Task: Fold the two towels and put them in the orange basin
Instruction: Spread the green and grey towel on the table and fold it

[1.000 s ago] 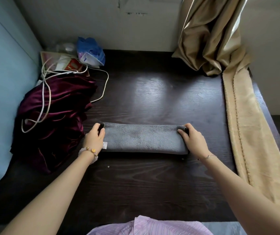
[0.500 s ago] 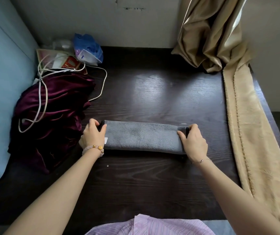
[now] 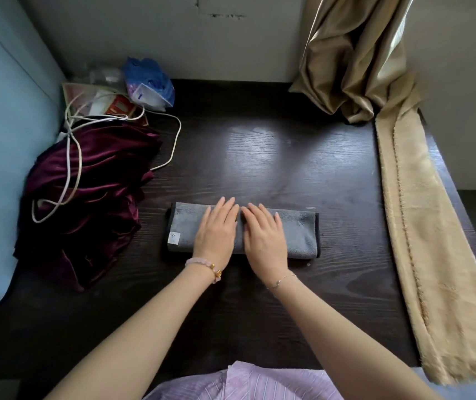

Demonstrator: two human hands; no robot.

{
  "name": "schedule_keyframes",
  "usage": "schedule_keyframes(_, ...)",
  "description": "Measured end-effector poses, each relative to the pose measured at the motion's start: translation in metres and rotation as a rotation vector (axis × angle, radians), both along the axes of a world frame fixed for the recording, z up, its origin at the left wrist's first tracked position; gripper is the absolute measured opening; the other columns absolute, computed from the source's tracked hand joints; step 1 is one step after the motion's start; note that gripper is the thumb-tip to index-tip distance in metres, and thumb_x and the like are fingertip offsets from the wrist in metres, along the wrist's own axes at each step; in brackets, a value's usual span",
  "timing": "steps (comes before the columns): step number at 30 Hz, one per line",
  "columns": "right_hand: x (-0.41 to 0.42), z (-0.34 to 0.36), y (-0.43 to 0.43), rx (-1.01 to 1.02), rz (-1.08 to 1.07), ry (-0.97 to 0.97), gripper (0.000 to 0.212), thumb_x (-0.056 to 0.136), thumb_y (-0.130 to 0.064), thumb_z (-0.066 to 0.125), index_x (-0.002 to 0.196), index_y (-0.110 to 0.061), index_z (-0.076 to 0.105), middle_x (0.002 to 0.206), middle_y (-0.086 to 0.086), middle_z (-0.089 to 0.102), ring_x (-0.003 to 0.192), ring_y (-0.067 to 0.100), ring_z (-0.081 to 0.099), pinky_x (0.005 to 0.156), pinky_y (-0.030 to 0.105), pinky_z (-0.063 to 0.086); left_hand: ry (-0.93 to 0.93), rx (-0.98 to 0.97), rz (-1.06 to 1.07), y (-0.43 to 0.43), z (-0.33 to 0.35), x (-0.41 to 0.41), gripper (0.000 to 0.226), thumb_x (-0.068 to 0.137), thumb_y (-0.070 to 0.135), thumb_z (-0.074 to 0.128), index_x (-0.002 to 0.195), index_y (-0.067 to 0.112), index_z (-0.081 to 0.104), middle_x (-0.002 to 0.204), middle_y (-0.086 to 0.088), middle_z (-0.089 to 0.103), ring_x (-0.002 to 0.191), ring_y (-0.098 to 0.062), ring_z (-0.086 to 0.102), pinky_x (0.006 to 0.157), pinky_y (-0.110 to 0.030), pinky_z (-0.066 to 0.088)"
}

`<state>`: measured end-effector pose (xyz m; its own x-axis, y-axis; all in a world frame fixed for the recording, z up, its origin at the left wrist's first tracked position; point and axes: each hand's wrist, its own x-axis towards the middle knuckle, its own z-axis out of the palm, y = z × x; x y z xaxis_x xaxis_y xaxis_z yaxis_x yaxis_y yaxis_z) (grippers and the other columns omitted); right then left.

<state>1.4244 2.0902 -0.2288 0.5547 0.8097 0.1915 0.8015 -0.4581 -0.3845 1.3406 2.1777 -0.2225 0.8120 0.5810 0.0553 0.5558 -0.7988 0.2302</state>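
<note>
I am in a lived-in room of a home, not a workplace. The dark wooden table (image 3: 259,313) stands against a scuffed white wall (image 3: 173,39), and a gold curtain (image 3: 352,53) hangs down onto its far corner. A crumpled maroon velvet cloth (image 3: 86,203), a loose white cable (image 3: 179,131), a blue plastic bag (image 3: 150,82) and paper packets (image 3: 115,106) lie heaped at my left, beside a pale blue padded panel (image 3: 0,140).

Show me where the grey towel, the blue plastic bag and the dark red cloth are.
grey towel (image 3: 300,232): head view, its bare right end.
blue plastic bag (image 3: 148,79): head view, its crumpled middle.
dark red cloth (image 3: 86,203): head view, middle of the heap.
</note>
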Motion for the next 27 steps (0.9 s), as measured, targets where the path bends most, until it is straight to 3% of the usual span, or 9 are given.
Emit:
schedule_keyframes(2,-0.003,-0.008,0.001,-0.086,0.036,-0.011,0.042,0.09,-0.029,0.039,0.124,-0.016,0.061,0.131,0.003,0.059,0.125,0.024,0.053,0.102,0.049,0.04,0.163,-0.067,0.022,0.0,-0.007,-0.004,0.052,0.098,0.03,0.02,0.144,0.011,0.031,0.153,-0.004,0.027,0.143,-0.022,0.019,0.115,-0.042,0.013)
schedule_keyframes(5,0.002,-0.017,-0.003,-0.15,0.099,-0.035,0.045,0.093,-0.035,0.037,0.131,-0.02,0.055,0.138,0.0,0.054,0.131,0.022,0.047,0.111,0.044,0.027,0.229,-0.036,0.052,0.0,-0.013,-0.016,0.07,0.087,0.046,-0.002,0.148,0.019,0.018,0.157,0.002,0.015,0.145,-0.019,0.01,0.115,-0.043,0.003)
schedule_keyframes(10,0.019,-0.016,-0.014,-0.23,0.106,-0.047,0.052,0.092,-0.045,0.037,0.139,-0.024,0.047,0.144,-0.004,0.047,0.135,0.019,0.041,0.112,0.043,0.017,0.186,-0.1,0.203,0.002,-0.015,-0.027,0.077,0.083,0.059,0.002,0.149,0.02,0.013,0.158,0.003,0.009,0.145,-0.017,0.004,0.113,-0.037,-0.011)
schedule_keyframes(16,0.061,-0.02,-0.049,-0.303,-0.071,-0.028,0.068,0.089,-0.059,0.027,0.146,-0.023,0.034,0.152,-0.006,0.034,0.142,0.016,0.027,0.116,0.043,0.008,0.146,-0.075,0.259,0.019,-0.016,-0.052,0.077,0.086,0.057,0.014,0.147,0.01,0.023,0.155,-0.003,0.02,0.143,-0.021,0.018,0.113,-0.031,-0.003)
schedule_keyframes(24,0.071,-0.018,-0.059,-0.338,-0.115,0.035,0.08,0.084,-0.066,0.01,0.151,-0.023,0.016,0.158,-0.008,0.017,0.147,0.015,0.011,0.117,0.045,0.002,0.243,-0.106,0.227,0.028,-0.016,-0.064,0.085,0.081,0.061,0.0,0.149,0.011,0.007,0.158,-0.002,0.002,0.145,-0.017,0.002,0.116,-0.037,-0.002)
schedule_keyframes(27,0.071,-0.012,-0.062,-0.312,-0.075,0.049,0.079,0.085,-0.065,0.009,0.151,-0.023,0.01,0.159,-0.01,0.009,0.147,0.012,0.001,0.117,0.043,-0.004,0.3,-0.116,0.219,0.03,-0.008,-0.063,0.074,0.091,0.059,0.013,0.15,0.016,0.002,0.158,0.003,-0.004,0.145,-0.014,-0.006,0.116,-0.041,-0.007)
